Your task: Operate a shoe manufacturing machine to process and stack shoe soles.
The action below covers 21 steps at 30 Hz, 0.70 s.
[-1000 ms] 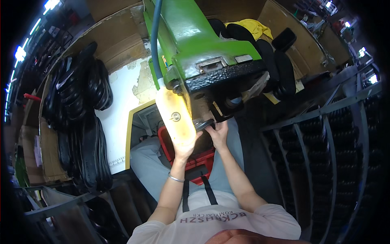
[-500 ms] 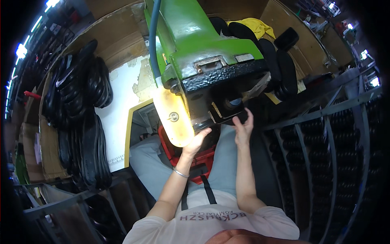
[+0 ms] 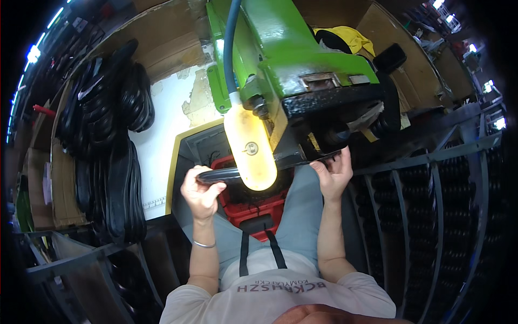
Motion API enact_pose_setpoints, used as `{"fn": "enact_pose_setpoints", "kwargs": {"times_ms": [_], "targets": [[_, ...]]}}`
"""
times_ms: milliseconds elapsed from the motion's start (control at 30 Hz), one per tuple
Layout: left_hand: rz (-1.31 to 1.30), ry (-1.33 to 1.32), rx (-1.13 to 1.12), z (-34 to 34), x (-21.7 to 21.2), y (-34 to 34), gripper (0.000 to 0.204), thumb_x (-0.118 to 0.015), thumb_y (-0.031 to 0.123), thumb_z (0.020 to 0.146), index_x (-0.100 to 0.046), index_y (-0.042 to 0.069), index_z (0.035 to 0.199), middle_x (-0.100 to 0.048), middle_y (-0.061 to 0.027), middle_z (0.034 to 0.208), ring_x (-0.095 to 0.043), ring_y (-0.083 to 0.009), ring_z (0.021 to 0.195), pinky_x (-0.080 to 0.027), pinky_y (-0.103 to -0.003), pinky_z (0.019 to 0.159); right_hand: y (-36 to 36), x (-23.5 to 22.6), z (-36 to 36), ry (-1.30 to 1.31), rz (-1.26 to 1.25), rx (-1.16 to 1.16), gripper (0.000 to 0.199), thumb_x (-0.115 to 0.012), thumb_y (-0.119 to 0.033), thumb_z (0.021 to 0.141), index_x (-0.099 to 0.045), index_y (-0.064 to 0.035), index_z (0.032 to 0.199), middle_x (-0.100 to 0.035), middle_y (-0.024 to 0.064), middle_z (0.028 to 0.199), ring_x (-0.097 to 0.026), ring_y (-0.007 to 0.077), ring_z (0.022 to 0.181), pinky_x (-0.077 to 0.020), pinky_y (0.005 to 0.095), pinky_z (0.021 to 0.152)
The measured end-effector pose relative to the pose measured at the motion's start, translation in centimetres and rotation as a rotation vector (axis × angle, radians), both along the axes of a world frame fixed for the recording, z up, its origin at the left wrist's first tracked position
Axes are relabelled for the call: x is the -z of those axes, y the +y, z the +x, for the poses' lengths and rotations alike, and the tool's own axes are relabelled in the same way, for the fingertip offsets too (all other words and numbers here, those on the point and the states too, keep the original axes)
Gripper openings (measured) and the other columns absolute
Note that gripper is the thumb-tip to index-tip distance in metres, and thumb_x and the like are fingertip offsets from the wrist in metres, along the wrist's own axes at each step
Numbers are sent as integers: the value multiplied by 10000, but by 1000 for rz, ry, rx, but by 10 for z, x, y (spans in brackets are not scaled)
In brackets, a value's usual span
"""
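**Currently: both hands at the press, sole in the left**

Left hand [image 3: 202, 193] is closed around a black shoe sole [image 3: 218, 175], holding it level just under the yellow lamp [image 3: 250, 147]. Right hand [image 3: 335, 174] has fingers curled up against the dark lower plate [image 3: 329, 108] of the green machine [image 3: 280, 48]; can't tell if it grips anything. Red crate [image 3: 253, 208] sits below, between the knees. Stacks of black soles [image 3: 110, 156] hang to the left, metal racks [image 3: 431, 216] to the right.

Risk, my read: the right fingers sit at the plate edge, a pinch point if the press moves. The sole is held by one end only, so it could sag or slip into the crate. The lamp is close and blocks the view of the gap.
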State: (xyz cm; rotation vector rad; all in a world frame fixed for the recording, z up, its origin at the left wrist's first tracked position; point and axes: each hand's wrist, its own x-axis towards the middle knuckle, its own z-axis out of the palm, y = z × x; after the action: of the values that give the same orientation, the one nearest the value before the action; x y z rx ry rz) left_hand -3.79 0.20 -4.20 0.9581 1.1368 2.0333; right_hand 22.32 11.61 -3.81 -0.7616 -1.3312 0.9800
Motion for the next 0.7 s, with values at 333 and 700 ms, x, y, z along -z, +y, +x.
{"fn": "enact_pose_setpoints", "kwargs": {"times_ms": [333,700], "targets": [[-83,-57,186,-72,48,-37,312,-784,-17,691,-524,32,857,-536,-59,796,-545,-162,775,-474,-381,838,-17,20,-63,-92,273,-26,672,-866,-45,626,-524,30,1199,-604,186,1177,-635,236,973,-523,327,829],[-104,793,-156,58,32,42,458,-792,73,678,-605,-11,1088,-646,-126,945,-616,-254,907,-470,-373,883,-12,6,-60,-269,479,73,558,-858,-82,624,-595,5,1108,-660,172,1002,-660,297,883,-533,343,766]]}}
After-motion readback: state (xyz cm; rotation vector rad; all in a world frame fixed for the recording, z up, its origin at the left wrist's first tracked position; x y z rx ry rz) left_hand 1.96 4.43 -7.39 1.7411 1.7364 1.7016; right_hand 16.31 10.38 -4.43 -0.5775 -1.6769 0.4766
